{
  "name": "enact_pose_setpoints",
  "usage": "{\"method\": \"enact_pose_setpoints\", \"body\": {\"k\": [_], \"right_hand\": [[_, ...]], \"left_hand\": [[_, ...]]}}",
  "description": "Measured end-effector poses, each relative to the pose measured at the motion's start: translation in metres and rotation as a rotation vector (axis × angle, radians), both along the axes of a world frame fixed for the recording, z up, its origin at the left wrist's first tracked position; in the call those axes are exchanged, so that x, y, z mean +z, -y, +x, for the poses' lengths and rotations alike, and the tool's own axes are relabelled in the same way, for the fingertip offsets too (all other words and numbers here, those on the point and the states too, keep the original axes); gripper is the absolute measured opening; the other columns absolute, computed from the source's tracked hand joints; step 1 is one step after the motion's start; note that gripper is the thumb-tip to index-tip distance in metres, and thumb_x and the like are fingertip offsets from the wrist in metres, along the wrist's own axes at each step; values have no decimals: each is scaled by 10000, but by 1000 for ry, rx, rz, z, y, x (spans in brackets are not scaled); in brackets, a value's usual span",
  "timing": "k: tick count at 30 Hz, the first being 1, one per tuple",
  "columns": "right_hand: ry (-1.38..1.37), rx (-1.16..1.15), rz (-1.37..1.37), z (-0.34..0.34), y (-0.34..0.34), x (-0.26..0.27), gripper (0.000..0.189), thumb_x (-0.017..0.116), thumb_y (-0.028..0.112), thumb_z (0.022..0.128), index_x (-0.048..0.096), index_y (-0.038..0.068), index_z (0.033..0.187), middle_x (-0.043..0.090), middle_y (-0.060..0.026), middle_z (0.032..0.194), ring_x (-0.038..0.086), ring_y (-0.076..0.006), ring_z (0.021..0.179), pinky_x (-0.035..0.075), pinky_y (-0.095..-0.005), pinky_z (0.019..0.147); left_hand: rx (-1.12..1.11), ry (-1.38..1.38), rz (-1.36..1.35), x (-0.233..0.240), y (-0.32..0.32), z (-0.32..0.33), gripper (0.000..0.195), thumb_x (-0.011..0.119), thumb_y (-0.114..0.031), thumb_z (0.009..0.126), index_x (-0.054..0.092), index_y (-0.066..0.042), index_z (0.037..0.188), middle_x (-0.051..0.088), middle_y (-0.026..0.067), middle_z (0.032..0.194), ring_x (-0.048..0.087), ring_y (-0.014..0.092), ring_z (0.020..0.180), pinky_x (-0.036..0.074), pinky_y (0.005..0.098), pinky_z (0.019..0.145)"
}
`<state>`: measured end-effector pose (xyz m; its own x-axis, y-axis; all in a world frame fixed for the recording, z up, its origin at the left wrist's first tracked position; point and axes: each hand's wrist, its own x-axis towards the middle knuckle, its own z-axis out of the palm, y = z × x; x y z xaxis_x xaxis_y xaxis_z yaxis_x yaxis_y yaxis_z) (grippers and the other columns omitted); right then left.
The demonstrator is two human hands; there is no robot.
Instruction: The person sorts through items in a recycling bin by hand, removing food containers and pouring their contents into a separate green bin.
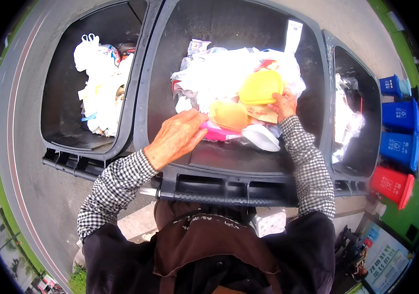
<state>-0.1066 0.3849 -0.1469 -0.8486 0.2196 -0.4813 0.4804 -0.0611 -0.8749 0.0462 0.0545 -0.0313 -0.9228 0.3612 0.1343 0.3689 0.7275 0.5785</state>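
My right hand pinches the lower right edge of a yellow plastic lid or shallow container over the rubbish in the middle bin. My left hand reaches over the same bin with its fingers bent. Its fingertips are beside the left edge of an orange-yellow plastic container; whether they grip it I cannot tell. Below that container are a bright pink item and a white plastic bowl, tilted on its side. A brown paper piece with printing lies under the yellow piece.
Overexposed white bags fill much of the middle bin. A second dark bin with bagged rubbish stands at left, a third at right. Farther right are blue bins and a red bin. The middle bin's handle bar runs before my body.
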Motion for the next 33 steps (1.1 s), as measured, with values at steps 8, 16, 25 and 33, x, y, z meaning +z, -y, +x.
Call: {"method": "enact_pose_setpoints", "body": {"k": [8, 16, 25, 33], "right_hand": [[147, 149, -175, 16, 28, -20, 456, 662, 121, 894, 526, 31, 1320, 658, -158, 1146, 695, -271, 965, 606, -360, 828], [166, 199, -350, 11, 20, -38, 304, 560, 235, 1010, 539, 28, 1232, 671, -190, 1095, 709, -265, 950, 607, -364, 844], [116, 399, -230, 9, 22, -37, 239, 656, 228, 972, 603, 47, 1119, 669, -82, 1046, 694, -163, 967, 591, -279, 817], [119, 406, -239, 7, 24, -41, 185, 692, 198, 946, 645, 49, 1045, 681, -54, 1003, 697, -137, 933, 586, -241, 775]], "left_hand": [[-97, 42, 118, -145, -104, -133, 515, 692, -176, 879, 496, -38, 1335, 604, 233, 1212, 598, 409, 1136, 500, 461, 958], [-91, 248, 226, -176, -106, -143, 467, 718, -160, 874, 555, -6, 1284, 628, 209, 1232, 636, 349, 1137, 519, 428, 963], [-63, 249, 223, -185, -98, -154, 412, 726, -156, 870, 599, 8, 1226, 691, 184, 1110, 680, 320, 1071, 542, 411, 929], [-31, 319, 252, -186, -95, -157, 422, 718, -161, 873, 604, 9, 1242, 683, 190, 1161, 678, 307, 1094, 545, 404, 935]]}}
